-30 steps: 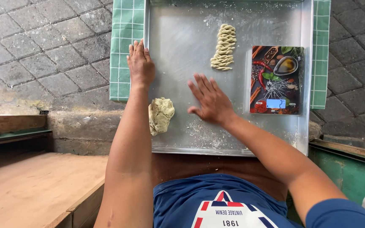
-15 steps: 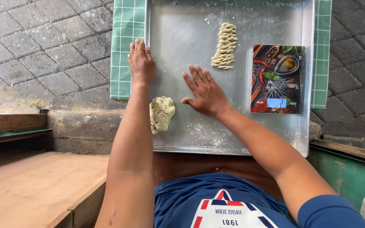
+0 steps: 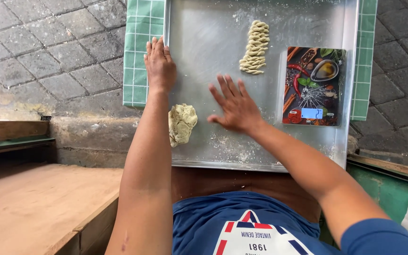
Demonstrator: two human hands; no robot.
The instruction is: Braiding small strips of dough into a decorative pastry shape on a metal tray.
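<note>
A metal tray (image 3: 213, 28) dusted with flour lies in front of me. My left hand (image 3: 159, 66) rests flat on the tray's left rim, fingers together, holding nothing. My right hand (image 3: 234, 106) presses palm down on the tray's floured middle with fingers spread; whether dough lies under it is hidden. A lump of pale dough (image 3: 181, 123) sits by my left forearm near the tray's front left corner. A stack of twisted dough pieces (image 3: 256, 47) lies further back, beyond my right hand.
A flat kitchen scale (image 3: 313, 86) with a picture of spices and a lit display sits on the tray's right side. A green checked cloth (image 3: 140, 52) lies under the tray. Stone paving surrounds it; a wooden step (image 3: 34, 203) is at the lower left.
My right hand has slid forward and back across the floured tray, ending slightly left of where it was. The left hand, dough lump and scale have stayed put.
</note>
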